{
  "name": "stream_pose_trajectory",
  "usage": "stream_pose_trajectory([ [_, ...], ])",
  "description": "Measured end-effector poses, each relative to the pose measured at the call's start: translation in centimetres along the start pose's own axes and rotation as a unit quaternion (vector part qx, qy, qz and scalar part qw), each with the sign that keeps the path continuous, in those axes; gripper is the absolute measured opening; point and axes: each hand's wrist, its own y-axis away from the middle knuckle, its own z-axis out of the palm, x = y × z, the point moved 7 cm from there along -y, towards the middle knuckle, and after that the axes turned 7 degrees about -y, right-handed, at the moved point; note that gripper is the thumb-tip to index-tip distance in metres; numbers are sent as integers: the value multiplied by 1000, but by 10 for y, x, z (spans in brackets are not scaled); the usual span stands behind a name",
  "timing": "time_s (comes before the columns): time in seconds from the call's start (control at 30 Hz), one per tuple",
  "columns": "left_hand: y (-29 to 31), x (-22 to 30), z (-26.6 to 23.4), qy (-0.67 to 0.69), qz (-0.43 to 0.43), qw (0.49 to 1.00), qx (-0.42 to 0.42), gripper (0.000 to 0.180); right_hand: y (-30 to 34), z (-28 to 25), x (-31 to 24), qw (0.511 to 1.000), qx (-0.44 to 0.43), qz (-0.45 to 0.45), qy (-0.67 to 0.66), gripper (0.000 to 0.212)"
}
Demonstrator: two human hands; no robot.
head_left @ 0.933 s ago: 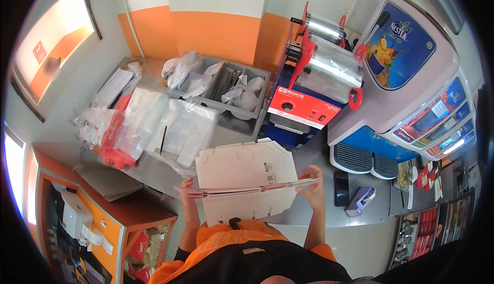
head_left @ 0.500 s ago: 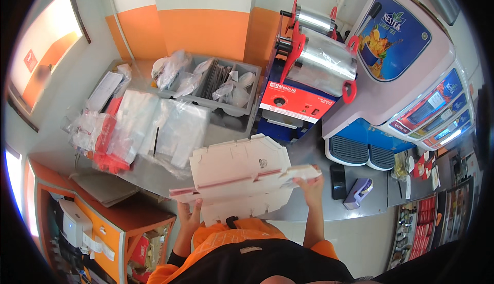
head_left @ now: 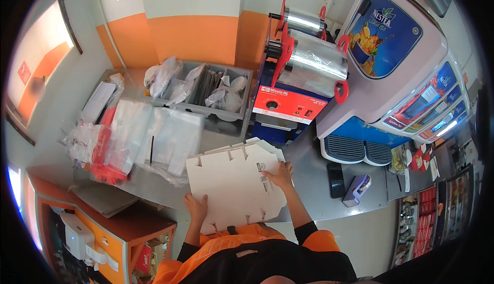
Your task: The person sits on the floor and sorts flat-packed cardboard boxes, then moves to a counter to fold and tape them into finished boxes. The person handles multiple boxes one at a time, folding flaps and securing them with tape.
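A flat white cardboard box blank with slotted edges and a small dark print lies at the counter's front edge, close against my body. Another sheet's edge shows beneath it at the upper right. My left hand grips its lower left edge, thumb on top and fingers at the side. At the upper right, my right hand holds the sheet by its side, with the thumb on the face near the print and the fingers over the edge.
Clear plastic bags cover the counter's left. Behind them stands a grey divided bin. A red and blue cup sealing machine and a drink dispenser stand at the back right. A phone and a purple tape dispenser lie to the right.
The cardboard was partly folded up with a raised strip between my hands; now it lies flat. My right hand has moved left and inward onto it, and my left hand stays at the left edge.
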Motion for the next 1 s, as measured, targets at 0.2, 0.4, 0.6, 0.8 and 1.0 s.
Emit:
stream_pose_trajectory([
  [0.2,6,-11,10,185,-14,982,18,63,1,-5,2,1000,11,15,-5,93],
  [0.4,13,12,-9,210,-75,975,-18,63,-3,-21,4,986,7,16,-166,91],
  [0.6,2,16,-7,5,-24,1000,-13,73,-13,-25,-4,991,63,-35,-113,105],
  [0.8,-7,24,13,180,-86,980,8,77,-40,-11,22,1000,21,13,7,117],
  [1.0,-29,-13,27,286,-175,941,-57,70,-35,-22,6,992,-73,30,-96,111],
])
